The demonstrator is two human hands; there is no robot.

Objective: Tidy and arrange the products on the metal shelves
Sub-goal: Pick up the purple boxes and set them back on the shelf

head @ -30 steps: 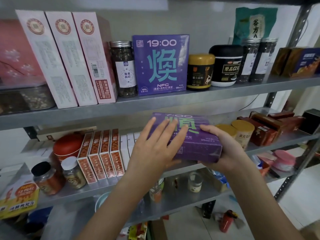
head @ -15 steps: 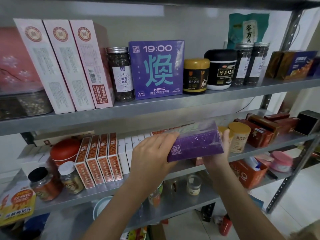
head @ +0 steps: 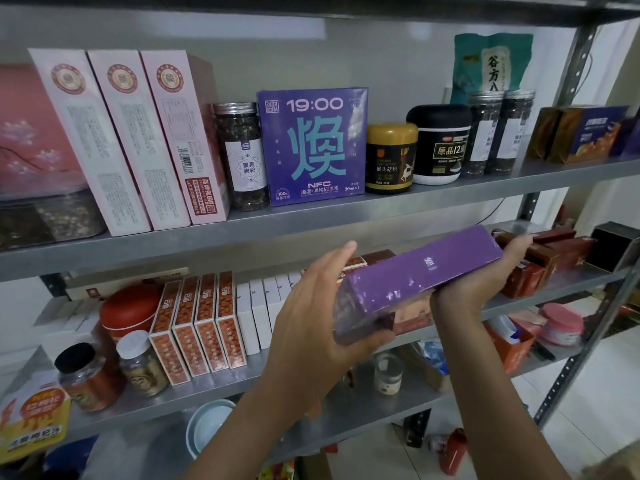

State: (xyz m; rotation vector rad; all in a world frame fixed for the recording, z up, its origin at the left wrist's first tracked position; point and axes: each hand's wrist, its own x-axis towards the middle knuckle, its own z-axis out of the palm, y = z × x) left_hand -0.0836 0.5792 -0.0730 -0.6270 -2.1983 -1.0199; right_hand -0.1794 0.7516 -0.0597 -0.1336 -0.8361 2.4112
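Note:
I hold a purple box (head: 419,278) in the air in front of the middle shelf, tilted with its narrow side up and its right end higher. My left hand (head: 315,306) grips its near left end, thumb underneath. My right hand (head: 485,275) cups the far right end from below, fingers curled round the edge. A matching purple box (head: 311,147) marked 19:00 stands upright on the upper metal shelf (head: 311,220).
The upper shelf also carries pink boxes (head: 138,140), a glass jar (head: 242,157), a gold-lidded jar (head: 391,157), a black tub (head: 440,143) and dark jars. On the middle shelf stand orange boxes (head: 201,323), white boxes, a red tin (head: 128,313) and brown boxes (head: 540,258).
The purple box has been lifted and turned from face-up onto its narrow side, right end rising. Both hands moved up with it, and the view shifted downward slightly.

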